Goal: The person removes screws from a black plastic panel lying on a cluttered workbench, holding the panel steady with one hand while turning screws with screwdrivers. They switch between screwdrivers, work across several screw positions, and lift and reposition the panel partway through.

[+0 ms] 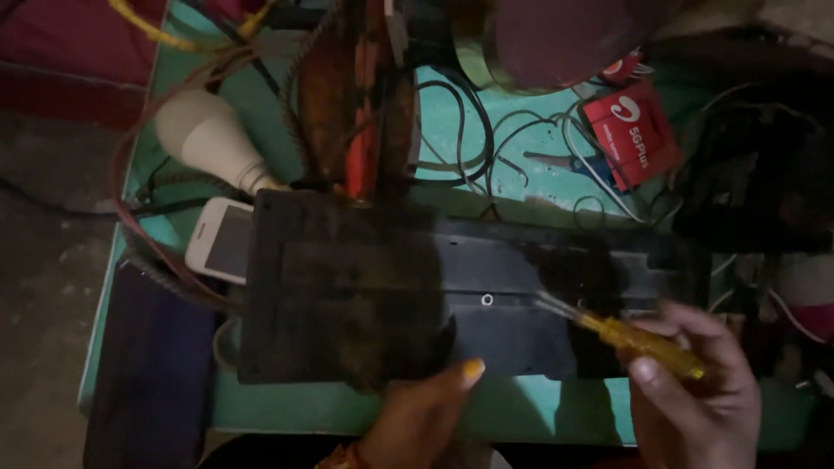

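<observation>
A long black flat device casing (347, 287) lies back-up across a turquoise table (287, 404). My left hand (426, 412) presses its near edge from below, thumb up against the casing. My right hand (695, 391) grips a screwdriver with a yellow translucent handle (638, 339). Its metal shaft (556, 306) points left and up onto the casing's right half, close to a small round screw hole (487, 300).
A white light bulb (208, 135) and a white phone (221, 239) lie at the left, partly under the casing. Tangled wires (486, 139), a red card packet (632, 130) and a dark round object (556, 39) crowd the back. Dark clutter sits at right.
</observation>
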